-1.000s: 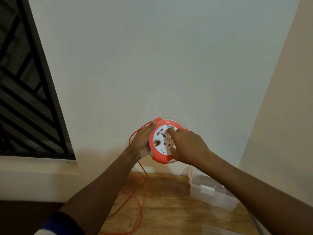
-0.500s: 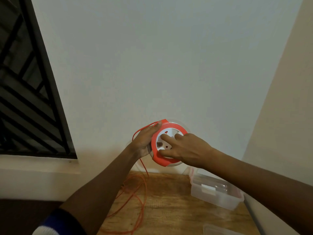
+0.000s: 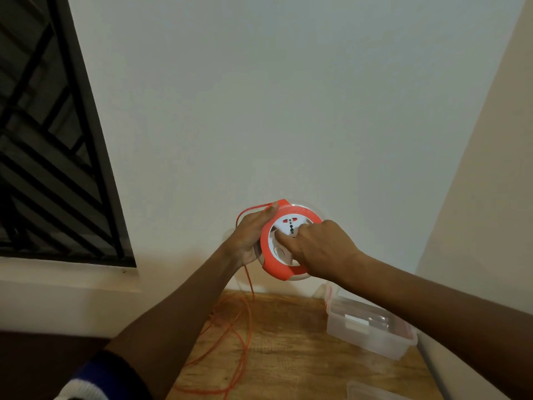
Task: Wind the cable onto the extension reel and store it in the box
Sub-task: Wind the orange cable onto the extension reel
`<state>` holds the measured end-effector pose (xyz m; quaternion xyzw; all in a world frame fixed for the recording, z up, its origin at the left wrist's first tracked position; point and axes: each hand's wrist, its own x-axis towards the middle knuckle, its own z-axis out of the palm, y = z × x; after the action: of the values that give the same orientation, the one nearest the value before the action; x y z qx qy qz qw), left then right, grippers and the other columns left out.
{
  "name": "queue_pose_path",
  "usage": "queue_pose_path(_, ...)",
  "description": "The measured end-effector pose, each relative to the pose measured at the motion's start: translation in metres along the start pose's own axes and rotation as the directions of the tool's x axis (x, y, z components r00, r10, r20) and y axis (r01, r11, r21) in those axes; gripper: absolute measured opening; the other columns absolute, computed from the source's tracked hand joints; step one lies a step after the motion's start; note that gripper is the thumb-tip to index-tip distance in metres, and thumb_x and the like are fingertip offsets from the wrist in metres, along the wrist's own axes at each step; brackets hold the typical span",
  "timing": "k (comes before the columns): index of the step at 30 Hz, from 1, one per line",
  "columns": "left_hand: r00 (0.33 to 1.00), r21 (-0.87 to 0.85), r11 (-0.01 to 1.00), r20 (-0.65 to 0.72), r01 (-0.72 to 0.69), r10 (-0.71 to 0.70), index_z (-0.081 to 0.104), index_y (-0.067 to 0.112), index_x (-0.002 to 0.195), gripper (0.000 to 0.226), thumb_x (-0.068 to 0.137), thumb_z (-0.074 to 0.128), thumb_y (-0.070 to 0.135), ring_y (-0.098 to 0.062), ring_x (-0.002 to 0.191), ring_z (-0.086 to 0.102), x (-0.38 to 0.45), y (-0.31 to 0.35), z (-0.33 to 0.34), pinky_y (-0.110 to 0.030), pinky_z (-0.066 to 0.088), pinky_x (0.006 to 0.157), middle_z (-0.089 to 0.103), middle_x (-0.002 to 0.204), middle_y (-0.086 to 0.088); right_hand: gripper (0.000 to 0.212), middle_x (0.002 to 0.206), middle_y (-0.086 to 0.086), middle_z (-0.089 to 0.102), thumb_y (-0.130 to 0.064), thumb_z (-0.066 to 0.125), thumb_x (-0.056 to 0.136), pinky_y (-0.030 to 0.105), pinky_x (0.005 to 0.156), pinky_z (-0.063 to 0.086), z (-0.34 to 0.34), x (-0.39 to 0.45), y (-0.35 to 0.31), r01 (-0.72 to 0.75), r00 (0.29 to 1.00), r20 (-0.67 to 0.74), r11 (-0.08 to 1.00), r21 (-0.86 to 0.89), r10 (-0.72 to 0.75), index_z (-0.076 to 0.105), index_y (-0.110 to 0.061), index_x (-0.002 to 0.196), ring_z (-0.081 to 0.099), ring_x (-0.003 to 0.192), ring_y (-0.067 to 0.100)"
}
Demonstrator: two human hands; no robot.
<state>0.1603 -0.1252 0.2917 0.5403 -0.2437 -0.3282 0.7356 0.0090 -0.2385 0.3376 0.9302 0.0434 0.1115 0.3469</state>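
The person holds the extension reel point(image 3: 288, 241) up in front of the wall, well above the wooden surface point(image 3: 288, 356), its round socket face turned toward them. The left hand point(image 3: 249, 236) is wrapped around the reel's left edge, fingers closed on the rim, steadying it. The right hand point(image 3: 320, 248) lies across the white centre of the face, fingertips pressed onto it, looking set to turn the hub; I cannot tell whether it grips a knob or just pushes on the face. The orange cable point(image 3: 245, 321) leaves the reel on the left-hand side, arches over the left hand's fingers, then drops straight down to loose loops lying on the surface below. So the slack lies beneath and slightly left of both hands, nearer the left one, and winding has to pull it upward past that hand. Much cable seems to be left unwound. The clear box point(image 3: 372, 327) sits open on the surface, down to the right, beneath the right forearm, with what may be its lid point(image 3: 372, 392) nearer the front edge.
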Motion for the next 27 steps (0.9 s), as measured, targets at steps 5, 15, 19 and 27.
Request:
queue_pose_path(5,0.994,0.044,0.996,-0.082,-0.074,0.077,0.071,0.02,0.119,0.06,0.074,0.072,0.059,-0.029,0.095,0.078,0.002,0.001,0.012,-0.042,0.064,0.073,0.08,0.109,-0.008,0.075,0.137,0.009,0.054,-0.057,0.052,0.09,0.045,0.087,0.052,0.009,0.009,-0.005,-0.284,0.955,-0.018,0.928,0.241,0.296,0.02,-0.02,0.147,0.062,0.108,0.031)
queue_pose_path(15,0.978,0.024,0.992,-0.164,-0.128,0.13,0.072,0.018,0.121,0.058,0.078,0.072,0.057,-0.037,0.103,0.075,0.002,-0.01,0.012,-0.055,0.062,0.087,0.079,0.113,-0.01,0.056,0.115,0.003,0.06,-0.057,0.062,0.082,0.033,0.064,0.058,0.007,0.005,0.001,-0.443,0.787,0.333,0.1,0.891,0.519,0.042,-0.025,0.124,0.07,0.078,0.021)
queue_pose_path(19,0.984,-0.057,0.994,-0.157,-0.095,0.086,0.068,0.01,0.128,0.05,0.095,0.063,0.048,-0.04,0.107,0.072,0.0,-0.014,-0.005,-0.054,0.061,0.088,0.075,0.12,-0.017,0.055,0.106,-0.001,0.069,-0.048,0.067,0.08,0.031,0.068,0.055,0.01,-0.014,0.001,-0.292,0.932,0.099,0.56,0.775,0.349,0.044,-0.032,0.126,0.068,0.083,0.016)
queue_pose_path(27,0.995,0.005,0.999,-0.087,-0.043,0.043,0.064,0.015,0.134,0.064,0.083,0.064,0.054,-0.04,0.112,0.071,-0.005,-0.011,-0.002,-0.056,0.059,0.092,0.074,0.125,-0.015,0.066,0.143,0.015,0.035,-0.02,0.073,0.082,0.041,0.066,0.057,0.01,-0.012,0.006,0.106,0.992,-0.079,0.98,0.166,-0.094,0.04,-0.034,0.137,0.061,0.101,0.036)
